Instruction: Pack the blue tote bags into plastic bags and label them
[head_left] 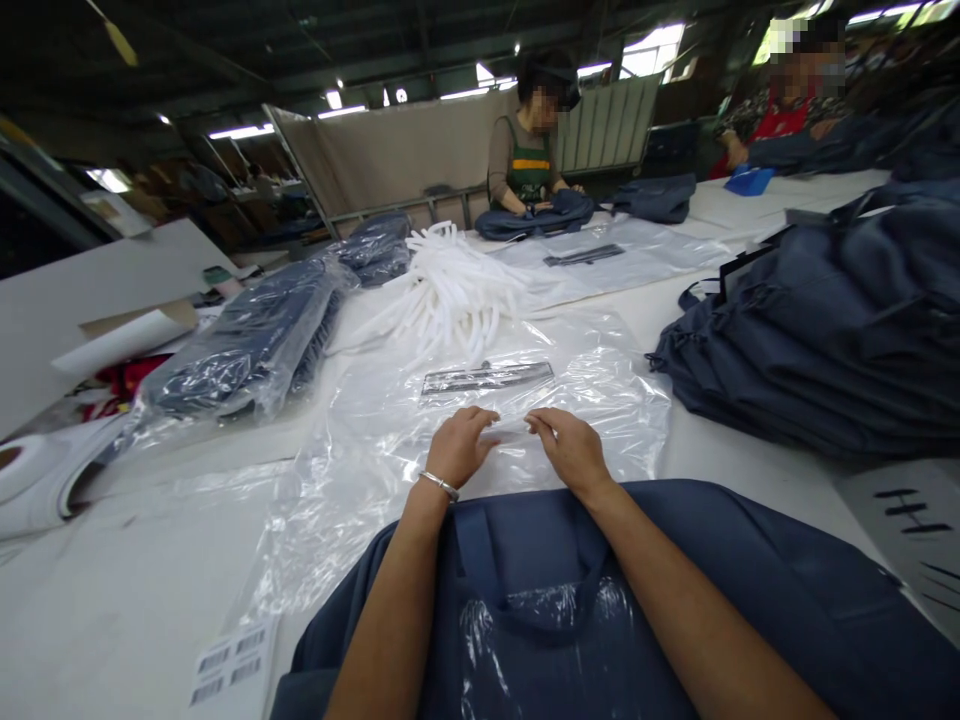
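Observation:
My left hand [461,447] and my right hand [571,450] rest side by side on a clear plastic bag [390,420] spread on the white table. The fingers of both are curled and pinch the bag's plastic between them, close to a dark printed strip [487,378]. A silver bracelet sits on my left wrist. Under both forearms lies a navy fabric bag [750,600] with a handle loop [517,580] and some clear film on top of it.
A pile of navy bags [825,330] is at the right, bagged navy items [240,345] at the left, white foam tubes [450,290] beyond. Barcode stickers [225,670] lie near the front left. Two other people work at the far end of the table [112,590].

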